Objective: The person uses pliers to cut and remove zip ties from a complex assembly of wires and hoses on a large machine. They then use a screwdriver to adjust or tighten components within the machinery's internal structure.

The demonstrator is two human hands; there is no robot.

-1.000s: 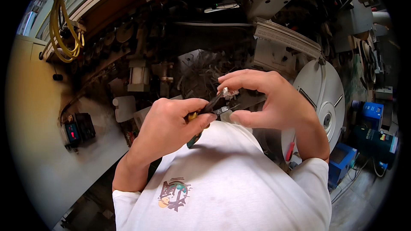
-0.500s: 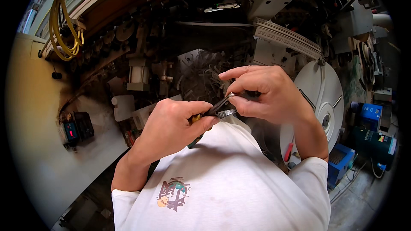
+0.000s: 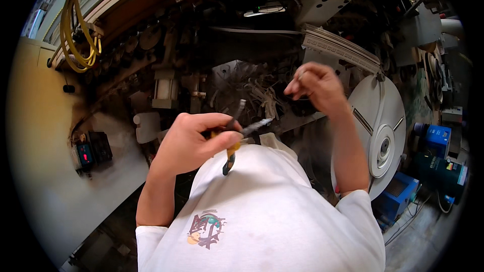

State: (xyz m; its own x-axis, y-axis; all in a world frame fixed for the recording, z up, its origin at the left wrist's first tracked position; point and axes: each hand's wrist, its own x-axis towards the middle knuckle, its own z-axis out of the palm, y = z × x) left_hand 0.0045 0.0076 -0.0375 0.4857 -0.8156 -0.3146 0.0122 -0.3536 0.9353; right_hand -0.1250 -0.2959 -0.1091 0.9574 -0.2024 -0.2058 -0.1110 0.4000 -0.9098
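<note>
Cluttered workshop: big pale disc (image 3: 383, 136) on the right, machine body (image 3: 201, 65) far centre, yellow hose coil (image 3: 78, 30) far left, blue boxes (image 3: 438, 141) at the right edge.

Person in a white shirt (image 3: 262, 221) is working close to the chest. Left hand (image 3: 194, 141) is gripping pliers (image 3: 237, 133), handles closed in the fist, dark nose pointing right toward centre.

Right hand (image 3: 315, 86) is hovering farther off, well apart from the pliers, fingers curled and pinched narrow; cannot tell if it is holding anything.

Judgement: mid-step, between tool grips; bringing the hands together would call for fine alignment.

Hard to read: the plier tips' state, and the tangle (image 3: 252, 90) behind them.
</note>
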